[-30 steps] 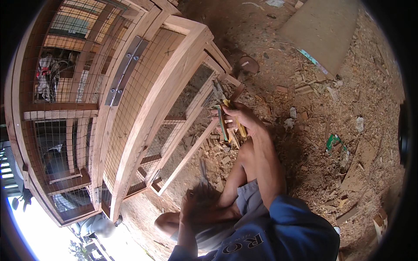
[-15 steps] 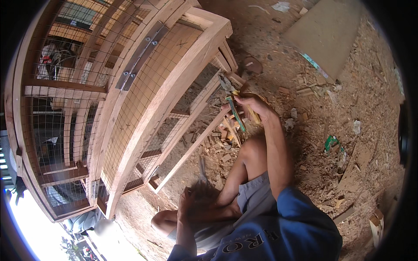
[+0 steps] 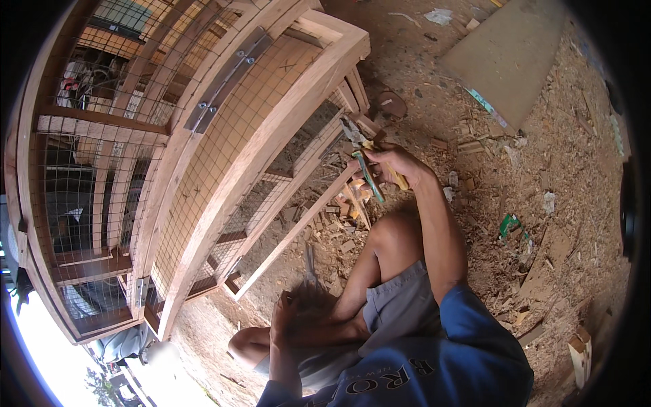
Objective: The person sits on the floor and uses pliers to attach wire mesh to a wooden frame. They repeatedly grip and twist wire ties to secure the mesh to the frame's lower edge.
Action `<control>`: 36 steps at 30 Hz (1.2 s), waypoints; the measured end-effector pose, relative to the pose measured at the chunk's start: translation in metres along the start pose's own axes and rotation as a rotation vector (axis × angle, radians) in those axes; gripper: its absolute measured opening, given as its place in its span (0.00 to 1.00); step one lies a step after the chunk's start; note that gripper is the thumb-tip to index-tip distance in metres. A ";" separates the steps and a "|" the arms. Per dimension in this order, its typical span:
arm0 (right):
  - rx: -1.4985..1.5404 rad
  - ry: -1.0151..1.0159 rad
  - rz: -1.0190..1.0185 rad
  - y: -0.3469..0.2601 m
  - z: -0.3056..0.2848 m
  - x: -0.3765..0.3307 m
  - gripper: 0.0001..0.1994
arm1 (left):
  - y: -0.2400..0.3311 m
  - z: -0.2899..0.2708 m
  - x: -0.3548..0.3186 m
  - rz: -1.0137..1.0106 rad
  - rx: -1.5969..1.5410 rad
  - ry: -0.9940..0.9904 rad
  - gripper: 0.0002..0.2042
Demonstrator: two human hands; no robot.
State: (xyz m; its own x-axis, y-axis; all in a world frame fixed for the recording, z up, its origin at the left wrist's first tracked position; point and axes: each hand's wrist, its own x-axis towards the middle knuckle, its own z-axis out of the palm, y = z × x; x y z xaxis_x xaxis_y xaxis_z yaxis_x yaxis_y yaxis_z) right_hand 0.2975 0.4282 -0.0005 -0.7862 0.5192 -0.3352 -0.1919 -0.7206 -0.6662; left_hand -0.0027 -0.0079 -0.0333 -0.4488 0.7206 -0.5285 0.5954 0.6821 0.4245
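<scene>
Right hand (image 3: 399, 165) grasping metal-headed pliers with green and yellow handles (image 3: 355, 136); pliers' head near far end of pale wooden frame with wire mesh (image 3: 271, 129). Left hand (image 3: 283, 311) low beside bare bent legs (image 3: 395, 239); cannot tell whether holding anything. Brown floor (image 3: 417, 74) strewn with wood shavings (image 3: 491, 271).

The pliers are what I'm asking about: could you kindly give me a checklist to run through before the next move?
1. Pliers held in the right hand: ok.
2. Handles spread apart: ok.
3. Pliers' tip gripping something: cannot tell; too small to see.
4. Left hand free of tools: cannot tell; it is in shadow.
5. Floor free of litter: not ok; wood scraps lie near the knee.
6. Upper hinge bolted on: ok; bolt heads show.
</scene>
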 end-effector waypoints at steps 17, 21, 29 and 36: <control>0.067 -0.030 0.029 -0.006 0.000 -0.003 0.15 | 0.004 -0.002 0.002 -0.095 0.034 -0.037 0.16; -0.003 0.018 0.050 -0.008 0.006 -0.016 0.17 | -0.003 0.001 0.002 -0.047 -0.001 -0.005 0.15; -0.116 0.046 0.106 -0.026 0.002 -0.025 0.19 | -0.006 0.004 0.002 0.014 0.060 0.036 0.18; 0.072 -0.107 0.100 -0.019 0.006 -0.014 0.18 | -0.033 0.011 0.006 0.202 0.156 0.040 0.20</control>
State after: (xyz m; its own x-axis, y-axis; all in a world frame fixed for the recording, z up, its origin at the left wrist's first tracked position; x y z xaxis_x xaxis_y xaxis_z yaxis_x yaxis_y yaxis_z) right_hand 0.3087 0.4321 0.0211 -0.8607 0.3942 -0.3223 -0.1481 -0.7994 -0.5823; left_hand -0.0181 -0.0278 -0.0584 -0.3342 0.8468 -0.4139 0.7697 0.4986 0.3986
